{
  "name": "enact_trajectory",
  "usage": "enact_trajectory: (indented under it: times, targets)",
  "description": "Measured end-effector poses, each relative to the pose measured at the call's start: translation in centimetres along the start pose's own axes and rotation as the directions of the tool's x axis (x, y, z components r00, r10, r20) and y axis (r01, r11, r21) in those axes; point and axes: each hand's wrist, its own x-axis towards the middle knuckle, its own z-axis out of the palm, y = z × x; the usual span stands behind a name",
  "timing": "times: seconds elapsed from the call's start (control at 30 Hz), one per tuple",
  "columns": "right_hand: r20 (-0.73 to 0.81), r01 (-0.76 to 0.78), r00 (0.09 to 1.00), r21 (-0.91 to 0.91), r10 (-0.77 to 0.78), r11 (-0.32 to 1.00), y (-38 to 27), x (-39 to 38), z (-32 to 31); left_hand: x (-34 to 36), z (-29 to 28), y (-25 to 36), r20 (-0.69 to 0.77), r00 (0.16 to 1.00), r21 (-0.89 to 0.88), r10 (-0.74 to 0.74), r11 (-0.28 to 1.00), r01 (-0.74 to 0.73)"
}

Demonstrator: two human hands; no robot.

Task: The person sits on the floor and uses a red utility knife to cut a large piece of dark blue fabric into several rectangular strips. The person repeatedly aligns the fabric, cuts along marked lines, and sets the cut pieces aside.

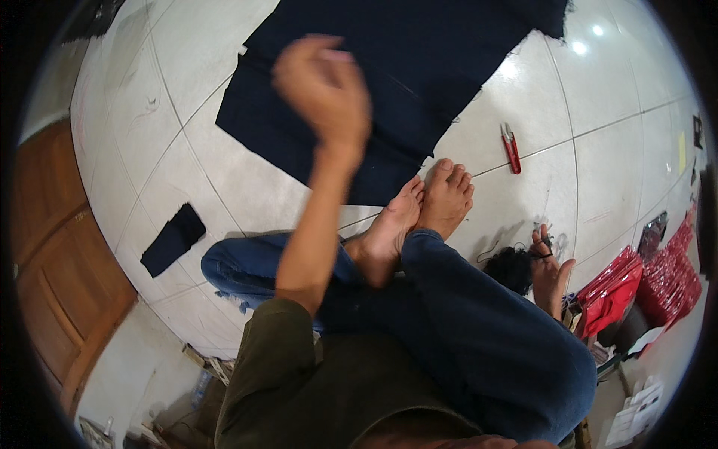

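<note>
1. Navy cloth (pixel 407 90) lies on the tiled floor (pixel 172 67) at 12 o'clock.
2. Left hand (pixel 325 93), 11 o'clock, blurred over cloth; fingers curled, grip cannot be told.
3. Right hand (pixel 550 275), between 3 and 4 o'clock: fingers spread open, beside black thread pile (pixel 509 269).
4. Red snips (pixel 511 152): 2 o'clock.

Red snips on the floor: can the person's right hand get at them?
Probably yes: the red snips lie uncovered, with mostly bare tile between them and the right hand.
</note>
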Motion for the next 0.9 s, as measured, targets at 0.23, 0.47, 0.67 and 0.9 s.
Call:
enact_trajectory:
  times: [0.23, 0.47, 0.67, 0.9]
  targets:
    - [0.162, 0.114, 0.971, 0.337, -0.177, 0.935, 3.9, 0.9, 5.4, -20.2, 4.3, 16.2, 0.84, 0.353, -0.519, 0.411, 0.798, 0.306]
    - [-0.283, 0.339, 0.823, -0.451, -0.492, 0.826, 4.6, -1.2, -2.2, -21.7, 5.4, 16.5, 0.839, 0.387, -0.379, 0.382, 0.921, -0.087]
    - [-0.111, -0.165, 0.462, -0.986, -0.88, 0.038, -5.0, 0.2, -3.5, -20.8, 3.3, 13.2, 0.767, 0.281, -0.496, 0.576, 0.811, -0.309]
    - [0.506, 0.327, 0.57, -0.863, -0.647, -0.385, -7.4, 8.9, 11.9, -14.5, -2.1, 11.2, 0.733, 0.446, -0.421, 0.514, 0.857, -0.296]
